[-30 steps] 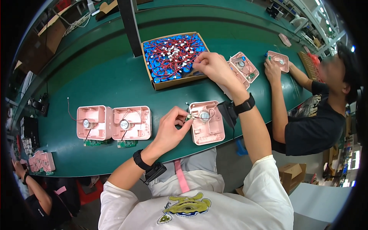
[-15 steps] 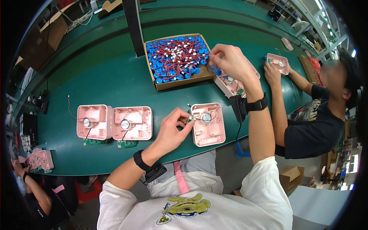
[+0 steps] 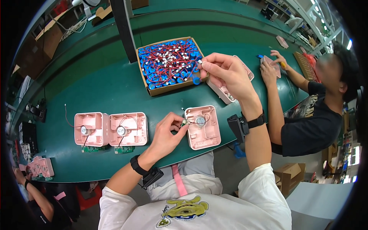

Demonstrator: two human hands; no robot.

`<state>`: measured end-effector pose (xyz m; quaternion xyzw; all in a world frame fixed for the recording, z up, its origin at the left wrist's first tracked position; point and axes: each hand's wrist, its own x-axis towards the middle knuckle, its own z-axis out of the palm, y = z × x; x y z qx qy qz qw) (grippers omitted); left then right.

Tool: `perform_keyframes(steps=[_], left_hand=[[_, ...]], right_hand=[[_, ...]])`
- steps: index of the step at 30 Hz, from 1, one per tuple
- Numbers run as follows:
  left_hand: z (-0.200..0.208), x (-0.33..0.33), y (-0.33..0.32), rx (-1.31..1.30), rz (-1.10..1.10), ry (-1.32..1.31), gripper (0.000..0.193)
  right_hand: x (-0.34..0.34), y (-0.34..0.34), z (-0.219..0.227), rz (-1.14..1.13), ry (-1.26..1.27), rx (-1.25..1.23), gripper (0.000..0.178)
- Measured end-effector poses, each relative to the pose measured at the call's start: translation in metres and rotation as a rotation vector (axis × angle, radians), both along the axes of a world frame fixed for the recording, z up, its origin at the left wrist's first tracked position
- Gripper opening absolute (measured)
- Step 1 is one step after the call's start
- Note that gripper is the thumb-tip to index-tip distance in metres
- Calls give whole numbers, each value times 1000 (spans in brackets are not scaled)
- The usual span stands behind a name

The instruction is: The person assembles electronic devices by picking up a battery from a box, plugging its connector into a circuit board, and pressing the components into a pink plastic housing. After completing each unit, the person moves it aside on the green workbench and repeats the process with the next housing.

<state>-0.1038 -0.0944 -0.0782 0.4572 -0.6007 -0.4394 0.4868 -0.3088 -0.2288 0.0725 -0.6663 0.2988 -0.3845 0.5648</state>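
Green table (image 3: pixel 96 97) runs the full width in front of me. Co-worker (image 3: pixel 310 126) on my R side, both hands at a pink case of their own. Carton (image 3: pixel 164 91) sits toward the far side, approx. mid-table, packed w/ blue batteries (image 3: pixel 170 81), red wires & white plugs in a tangle on top. Nearest me, one open pink case (image 3: pixel 205 142), right beside my L hand; 2 more open cases (image 3: pixel 128 141) stand side by side, touching, off to the L, w/ green boards poking out at their near edges. Another case (image 3: pixel 221 92) past my R hand, partly hidden by it.

R hand (image 3: pixel 226 73): up by the carton's R side, thumb + index pinched tight, other fingers loosely bent. L hand (image 3: pixel 168 130): low over the table, thumb + index pinched too, rest curled in.

Round speaker (image 3: pixel 200 121) lies inside the near case, dark wire looped next to it. Loose battery (image 3: pixel 196 79) hangs below R fingertips, at the carton's near R corner, a bit blurred, not gripped directly. Small circuit board (image 3: pixel 185 122) is what L fingertips grip, at the case's L edge. Tiniest: white plug (image 3: pixel 200 62), btwn R thumb & index.
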Motion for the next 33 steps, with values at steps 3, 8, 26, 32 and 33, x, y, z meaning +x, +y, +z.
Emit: perform_keyframes(steps=[3, 8, 26, 32, 33], left_hand=[[-2, -1, 1, 20, -6, 1, 19], [-3, -2, -6, -8, 42, 38, 19], [9, -3, -1, -79, 51, 29, 18], [4, -6, -4, -102, 84, 30, 18], [5, -6, -4, -101, 83, 31, 18]], right_hand=[[-3, 12, 1, 29, -4, -4, 18], [-13, 29, -6, 23, 100, -68, 20], [-1, 68, -25, -135, 601, -427, 13], [23, 105, -60, -278, 843, -788, 8], [25, 107, -63, -308, 832, -825, 8]])
